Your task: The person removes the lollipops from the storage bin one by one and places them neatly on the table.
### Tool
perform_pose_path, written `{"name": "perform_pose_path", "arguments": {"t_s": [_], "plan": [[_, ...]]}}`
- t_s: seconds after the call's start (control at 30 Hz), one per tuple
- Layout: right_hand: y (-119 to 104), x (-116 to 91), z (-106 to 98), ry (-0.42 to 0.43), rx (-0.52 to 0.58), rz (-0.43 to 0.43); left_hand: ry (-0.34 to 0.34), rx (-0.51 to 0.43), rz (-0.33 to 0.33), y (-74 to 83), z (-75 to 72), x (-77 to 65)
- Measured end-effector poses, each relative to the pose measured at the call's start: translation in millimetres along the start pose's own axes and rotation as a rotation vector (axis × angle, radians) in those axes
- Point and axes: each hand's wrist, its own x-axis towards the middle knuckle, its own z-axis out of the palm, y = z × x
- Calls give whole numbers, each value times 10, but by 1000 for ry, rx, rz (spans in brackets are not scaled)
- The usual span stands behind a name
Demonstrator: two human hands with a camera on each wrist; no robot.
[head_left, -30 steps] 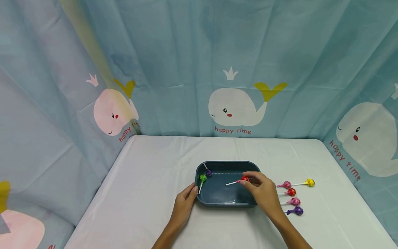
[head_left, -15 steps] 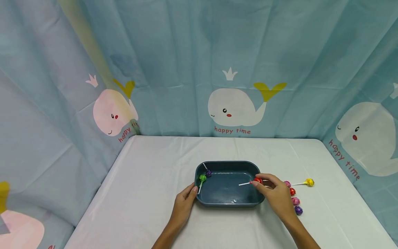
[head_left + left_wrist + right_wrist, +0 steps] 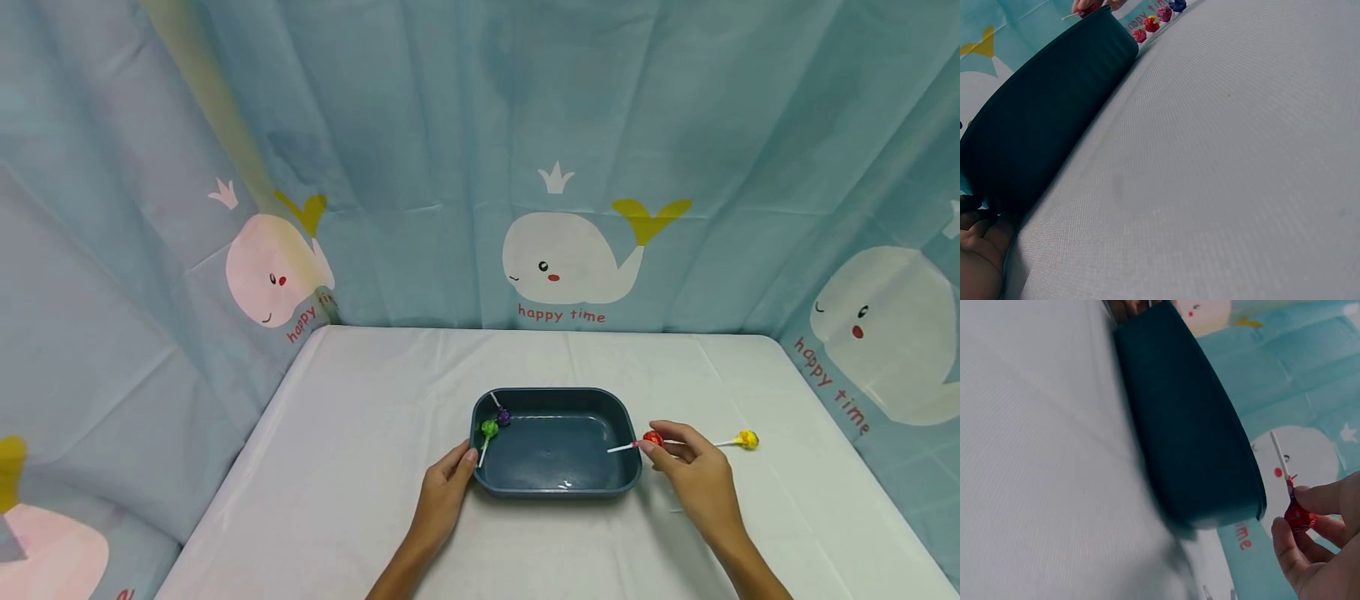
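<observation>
My left hand (image 3: 444, 496) holds the left end of a dark blue rectangular tray (image 3: 558, 493), its thumb at the rim. Inside, near that end, lie a green lollipop (image 3: 489, 428) and a purple lollipop (image 3: 503, 416). Between thumb and fingers my right hand (image 3: 699, 477) pinches the head of a red lollipop (image 3: 653, 439). Its white stick points left over the tray's right rim, as the right wrist view shows the same lollipop (image 3: 1299, 517) held beside the tray (image 3: 1185, 425).
A yellow lollipop (image 3: 747, 440) lies on the white table (image 3: 390, 400) right of my right hand. Several others, hidden behind that hand in the head view, show in the left wrist view, among them a pink lollipop (image 3: 1164, 14). A whale-print curtain (image 3: 420, 208) surrounds the table.
My right hand has carried the red lollipop rightward from above the tray's inside to its right rim, covering most of the lollipops on the table. My left hand and the tray stay put.
</observation>
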Motion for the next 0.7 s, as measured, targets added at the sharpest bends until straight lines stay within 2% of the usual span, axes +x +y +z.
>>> {"name": "perform_pose_path", "arguments": {"t_s": [0.4, 0.7], "plan": [[150, 24, -195, 57, -90, 142, -9, 17, -6, -13, -3, 8], [280, 31, -371, 78, -64, 185, -13, 9, -5, 0, -1, 12]]}}
